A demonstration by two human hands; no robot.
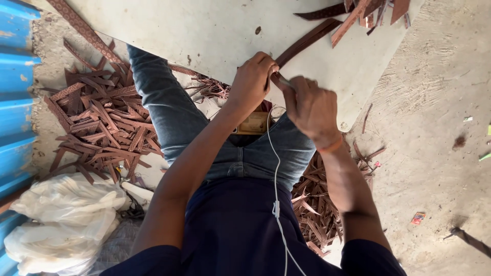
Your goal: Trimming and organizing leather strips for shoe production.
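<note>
Both hands pinch brown strip.

Board lies across the person's lap, ahead of the knees. Left hand and right hand meet at the board's near edge, touching one strap that runs up and to the right over the board. More strips lie at the board's far right. Scrap heap on the floor left of the leg; bags nearer, below it. Second scrap heap under the right forearm.
</note>
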